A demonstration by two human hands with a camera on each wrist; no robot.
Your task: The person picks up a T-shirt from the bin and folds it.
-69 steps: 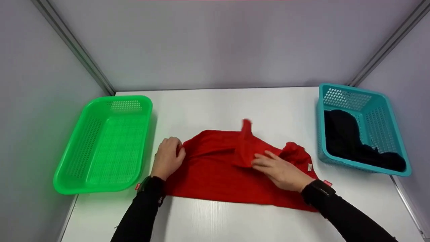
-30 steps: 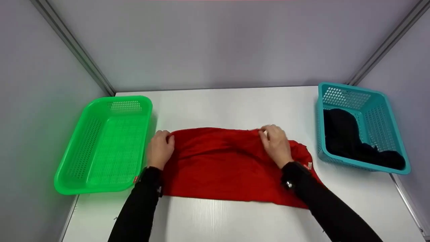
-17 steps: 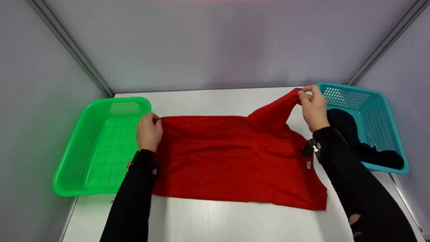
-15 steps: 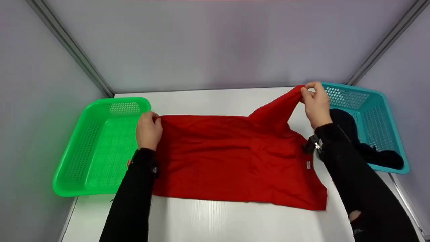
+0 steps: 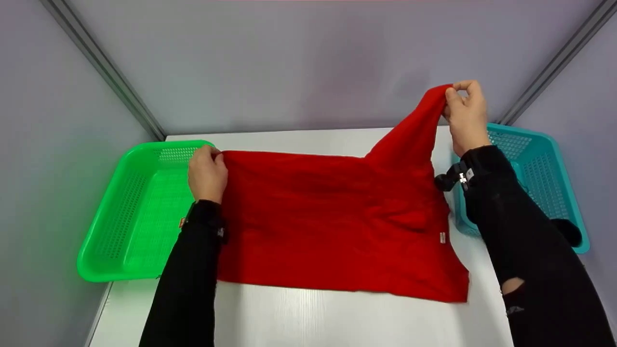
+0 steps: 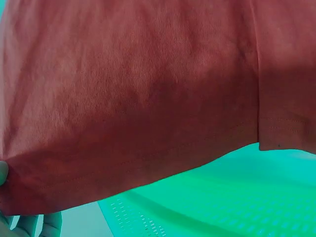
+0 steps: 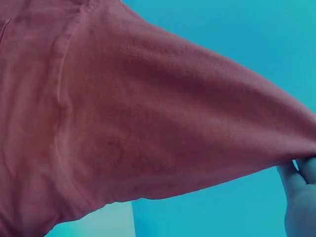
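A red T-shirt (image 5: pixel 328 217) spreads across the white table, its back edge raised between both hands. My left hand (image 5: pixel 207 173) pinches the far left corner, at the hem, beside the green basket. With thumb and fingers my right hand (image 5: pixel 466 113) grips the end of a sleeve (image 5: pixel 409 130), pulled up and out to the right. A small white label (image 5: pixel 442 237) shows near the shirt's right edge. The left wrist view has the stitched hem (image 6: pixel 148 163) hanging over green mesh, fingers (image 6: pixel 49 224) at its corner. In the right wrist view the sleeve (image 7: pixel 173 113) stretches taut toward the fingers (image 7: pixel 291 177).
On the left stands a green basket (image 5: pixel 103 212) with nothing in it. A blue basket (image 5: pixel 554 168) stands at the right, partly behind the right forearm, with black cloth (image 5: pixel 568 231) inside. Grey panels (image 5: pixel 299 62) wall in the white table (image 5: pixel 289 318).
My right hand has gone from the shirt's middle to its sleeve and lifted it up and right. The left hand has moved left and away, spreading the shirt wider and flatter.
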